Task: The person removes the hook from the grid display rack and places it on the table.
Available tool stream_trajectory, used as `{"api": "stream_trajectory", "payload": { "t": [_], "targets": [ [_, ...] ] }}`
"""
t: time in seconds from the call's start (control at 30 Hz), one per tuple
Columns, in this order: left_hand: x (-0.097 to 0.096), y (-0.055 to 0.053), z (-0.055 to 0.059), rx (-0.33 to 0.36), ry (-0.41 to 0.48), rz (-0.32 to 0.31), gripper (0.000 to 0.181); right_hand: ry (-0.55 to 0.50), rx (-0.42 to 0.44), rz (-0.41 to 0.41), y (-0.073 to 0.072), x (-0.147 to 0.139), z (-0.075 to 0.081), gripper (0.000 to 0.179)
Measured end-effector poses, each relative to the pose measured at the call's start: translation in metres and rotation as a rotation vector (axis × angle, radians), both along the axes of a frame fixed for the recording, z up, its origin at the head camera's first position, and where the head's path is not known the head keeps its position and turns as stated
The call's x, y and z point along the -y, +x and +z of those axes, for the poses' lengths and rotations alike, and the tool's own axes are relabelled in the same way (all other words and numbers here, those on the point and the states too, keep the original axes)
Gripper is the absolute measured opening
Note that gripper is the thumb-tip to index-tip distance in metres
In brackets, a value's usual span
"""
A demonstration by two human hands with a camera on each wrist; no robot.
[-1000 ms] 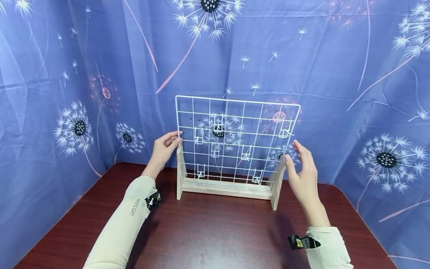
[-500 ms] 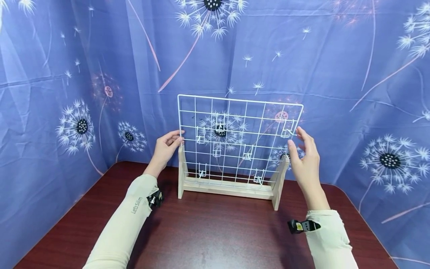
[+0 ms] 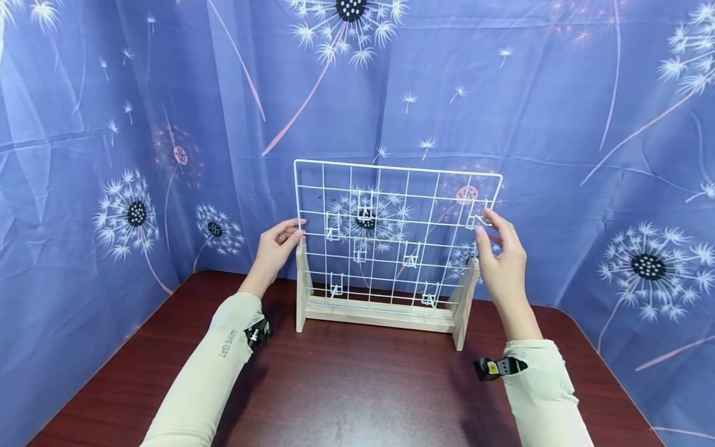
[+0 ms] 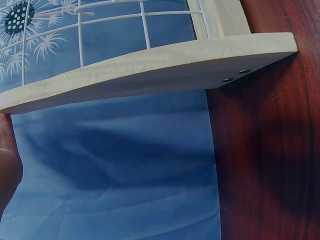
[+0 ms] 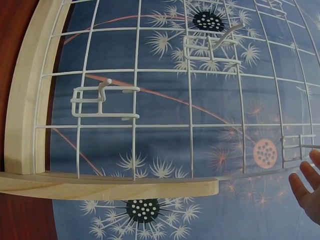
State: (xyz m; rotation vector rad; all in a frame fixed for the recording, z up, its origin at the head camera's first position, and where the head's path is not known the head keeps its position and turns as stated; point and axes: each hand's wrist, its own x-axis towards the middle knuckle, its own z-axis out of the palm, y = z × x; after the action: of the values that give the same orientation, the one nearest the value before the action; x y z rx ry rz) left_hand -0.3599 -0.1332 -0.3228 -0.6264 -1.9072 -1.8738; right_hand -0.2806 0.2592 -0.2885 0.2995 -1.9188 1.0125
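Note:
A white wire grid panel [image 3: 398, 168] stands upright in a pale wooden stand [image 3: 380, 316], with several white wire hooks hung on it. My left hand [image 3: 274, 248] pinches the panel's left edge wire between thumb and fingers, just above the stand's side piece. At the upper right, the thumb and fingertips of my right hand [image 3: 505, 264] are spread around a hook [image 3: 475, 221] near the panel's right edge. In the right wrist view, the fingers [image 5: 306, 187] come close to that hook's prong; whether they touch it I cannot tell.
The stand rests toward the back of a dark red-brown table [image 3: 357, 391]. A blue curtain [image 3: 536, 112] printed with dandelions hangs behind and on both sides. Other hooks, such as a lower right one [image 3: 429, 299], jut from the grid's front.
My right hand has moved up and left from the stand's right side to the upper right hook. The left hand stays at the panel's left edge.

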Motion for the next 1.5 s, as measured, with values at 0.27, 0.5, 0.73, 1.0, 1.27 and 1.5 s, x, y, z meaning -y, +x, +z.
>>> {"api": "stream_trajectory", "payload": {
  "t": [0.27, 0.5, 0.73, 1.0, 1.27, 1.5],
  "targets": [
    [-0.001, -0.006, -0.006, -0.005, 0.031, -0.002, 0.030, 0.016, 0.025, -0.038, -0.002, 0.000, -0.002, 0.033],
    [0.001, -0.015, -0.015, -0.005, 0.027, 0.018, 0.031, 0.015, -0.017, -0.043, -0.005, 0.002, -0.003, 0.030],
    [-0.002, 0.004, -0.001, 0.001, -0.003, 0.009, 0.030, -0.002, -0.094, -0.123, -0.008, 0.003, -0.004, 0.025],
    [-0.002, 0.003, 0.001, -0.012, -0.008, -0.003, 0.030, -0.077, -0.158, -0.147, -0.010, 0.008, -0.003, 0.023],
    [-0.002, 0.003, 0.000, -0.003, -0.005, -0.007, 0.030, -0.140, -0.196, -0.121, -0.012, 0.012, -0.002, 0.021],
    [-0.001, 0.001, 0.000, -0.015, -0.007, 0.001, 0.030, -0.175, -0.210, -0.122, -0.013, 0.014, 0.005, 0.020]
  ]
}}
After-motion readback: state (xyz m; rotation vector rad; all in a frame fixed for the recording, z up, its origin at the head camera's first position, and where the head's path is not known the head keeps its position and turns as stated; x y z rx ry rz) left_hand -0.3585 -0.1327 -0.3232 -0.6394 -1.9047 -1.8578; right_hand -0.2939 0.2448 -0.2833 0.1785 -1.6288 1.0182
